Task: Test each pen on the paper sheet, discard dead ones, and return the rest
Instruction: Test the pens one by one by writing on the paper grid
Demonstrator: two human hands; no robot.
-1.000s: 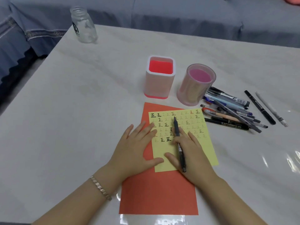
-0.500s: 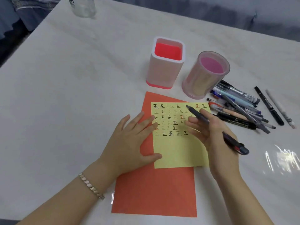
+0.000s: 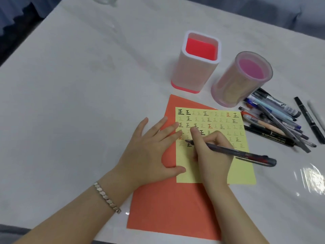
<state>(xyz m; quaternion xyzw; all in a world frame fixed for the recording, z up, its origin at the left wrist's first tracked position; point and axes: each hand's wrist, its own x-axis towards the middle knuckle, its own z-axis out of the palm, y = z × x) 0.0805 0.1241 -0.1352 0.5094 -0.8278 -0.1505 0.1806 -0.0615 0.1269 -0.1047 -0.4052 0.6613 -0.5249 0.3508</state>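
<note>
A dark pen (image 3: 233,152) is pinched in the right hand (image 3: 210,152), its tip set on the yellow paper sheet (image 3: 242,171) at the centre of the frame. The sheet's left edge is pressed down by the left hand (image 3: 149,155), held flat with fingers spread. A pile of pens (image 3: 281,118) lies on the table (image 3: 79,103) at the right, beside a round pink holder (image 3: 241,80) and a square red holder (image 3: 197,62)

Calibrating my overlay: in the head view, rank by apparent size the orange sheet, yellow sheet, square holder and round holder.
1. orange sheet
2. yellow sheet
3-4. square holder and round holder: look alike, so unranked.
</note>
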